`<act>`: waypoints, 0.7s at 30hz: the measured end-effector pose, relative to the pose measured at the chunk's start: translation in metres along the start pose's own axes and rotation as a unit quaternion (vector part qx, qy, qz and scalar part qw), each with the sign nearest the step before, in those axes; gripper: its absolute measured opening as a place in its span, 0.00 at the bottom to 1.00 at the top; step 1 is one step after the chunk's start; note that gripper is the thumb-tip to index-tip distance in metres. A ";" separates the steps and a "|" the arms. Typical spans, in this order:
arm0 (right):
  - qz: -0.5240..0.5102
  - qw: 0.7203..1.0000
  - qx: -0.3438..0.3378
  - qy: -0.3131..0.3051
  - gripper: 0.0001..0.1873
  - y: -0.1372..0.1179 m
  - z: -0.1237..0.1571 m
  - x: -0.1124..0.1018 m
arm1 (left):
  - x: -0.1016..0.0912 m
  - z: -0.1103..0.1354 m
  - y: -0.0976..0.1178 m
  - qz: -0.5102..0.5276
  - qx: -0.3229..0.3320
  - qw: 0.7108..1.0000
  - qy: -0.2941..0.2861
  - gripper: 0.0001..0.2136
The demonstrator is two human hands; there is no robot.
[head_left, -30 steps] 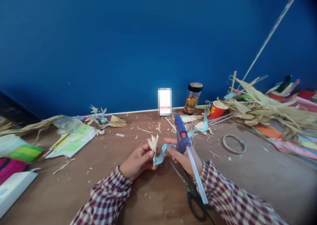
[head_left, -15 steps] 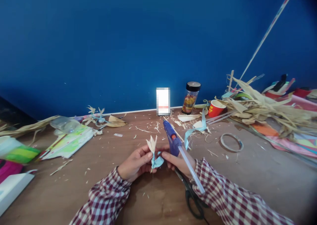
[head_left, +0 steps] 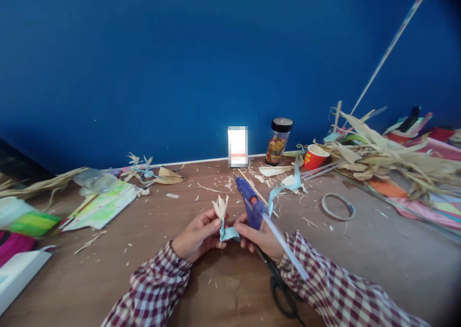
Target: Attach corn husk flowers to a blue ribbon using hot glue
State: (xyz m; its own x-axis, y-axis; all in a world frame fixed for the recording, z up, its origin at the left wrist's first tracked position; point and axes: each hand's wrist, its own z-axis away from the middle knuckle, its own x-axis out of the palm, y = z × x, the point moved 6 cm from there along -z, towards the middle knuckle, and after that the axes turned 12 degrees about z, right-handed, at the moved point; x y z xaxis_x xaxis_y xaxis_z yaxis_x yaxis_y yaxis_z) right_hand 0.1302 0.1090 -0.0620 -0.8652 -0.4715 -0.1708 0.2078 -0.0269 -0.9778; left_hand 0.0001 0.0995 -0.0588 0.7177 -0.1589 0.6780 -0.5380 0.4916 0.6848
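Observation:
My left hand (head_left: 196, 236) is closed, thumb and fingers pinching a small flower (head_left: 221, 207) of pale, pointed husk strips, held upright. Light blue ribbon (head_left: 230, 233) wraps the flower's base and stretches across to the fingertips of my right hand (head_left: 259, 236). That hand is closed too, with a blue hot glue gun (head_left: 248, 197) in its grip. The gun's nozzle points forward, and a long clear glue stick (head_left: 286, 248) runs back over my right wrist. Black-handled scissors (head_left: 283, 296) lie on the table, partly under my right forearm.
A lidded jar (head_left: 279, 142), a red paper cup (head_left: 316, 157) and a pile of dry husks (head_left: 382, 161) stand toward the right back. A tape ring (head_left: 337, 207) and curled blue ribbon (head_left: 284, 190) lie nearer. Husk flowers (head_left: 144, 167) and a painted sheet (head_left: 104, 209) are at left.
The ribbon's loose end now reaches out flatter toward my right fingertips. The glue gun has tilted slightly, its glue stick's tail swinging right. My left hand still pinches the flower.

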 end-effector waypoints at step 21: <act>0.111 0.992 -0.022 0.058 0.11 -0.012 0.003 -0.008 | -0.010 -0.003 0.002 -0.072 0.000 0.988 0.138 0.16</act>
State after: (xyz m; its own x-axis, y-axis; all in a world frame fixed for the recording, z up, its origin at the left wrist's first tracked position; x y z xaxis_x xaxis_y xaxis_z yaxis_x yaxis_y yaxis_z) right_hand 0.1363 0.1106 -0.0487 -0.8474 -0.3569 -0.3931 0.3812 0.1065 -0.9183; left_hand -0.0069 0.1045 -0.0654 0.8802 0.0125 0.4744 -0.4215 0.4802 0.7693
